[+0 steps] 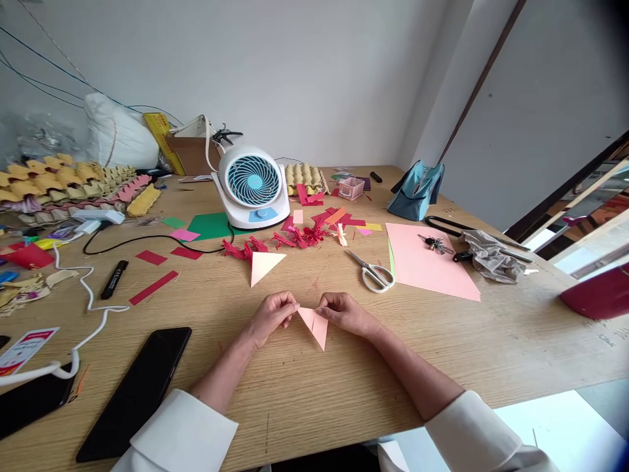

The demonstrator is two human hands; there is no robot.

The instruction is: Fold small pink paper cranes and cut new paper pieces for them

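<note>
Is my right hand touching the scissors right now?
Apart: the head view shows bare tabletop between the right hand and the scissors.

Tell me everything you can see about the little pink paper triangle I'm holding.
The pink paper triangle is pale, matte and looks thin, with straight edges and a crease or fold line running down its middle. Its narrow point faces your body. The fingers of your left hand pinch one upper corner; those of your right hand hold the other. Whether its tip touches the wooden table can't be told.
</note>
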